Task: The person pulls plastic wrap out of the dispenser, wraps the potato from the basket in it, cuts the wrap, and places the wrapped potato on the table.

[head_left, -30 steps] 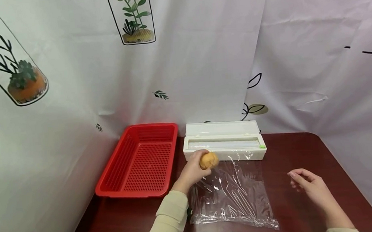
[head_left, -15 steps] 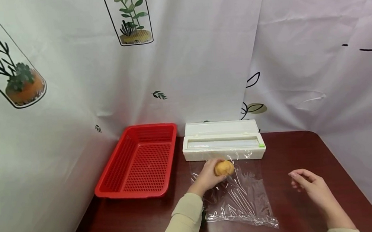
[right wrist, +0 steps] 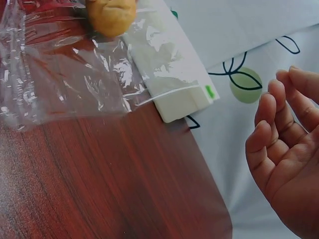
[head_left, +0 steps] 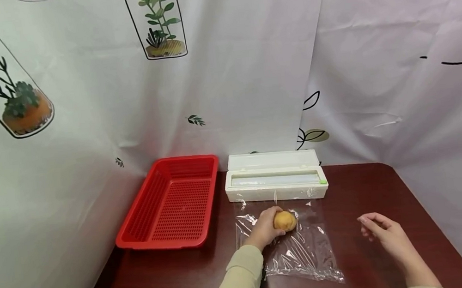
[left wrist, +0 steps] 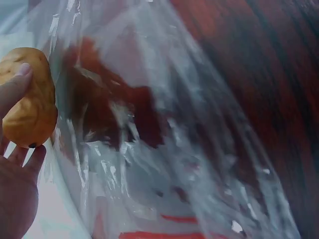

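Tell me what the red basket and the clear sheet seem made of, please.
Red basket: probably moulded plastic, semi-glossy; evenly coloured, with a perforated base.
Clear sheet: likely thin plastic film, shiny; it wrinkles, catches bright highlights and lets the table show through.

This looks like a makeshift booth, though the room beyond it cannot be told. Creased white sheets (head_left: pixel 245 77) stand as walls at the left, back and right, printed with potted plants (head_left: pixel 27 110) at upper left and leaf sprigs lower down. A dark red wood-grain surface (head_left: pixel 156 281) fills the lower frame. The red basket (head_left: pixel 161 244) and box of plastic wrap (head_left: pixel 261 193) near the centre are kitchen goods.
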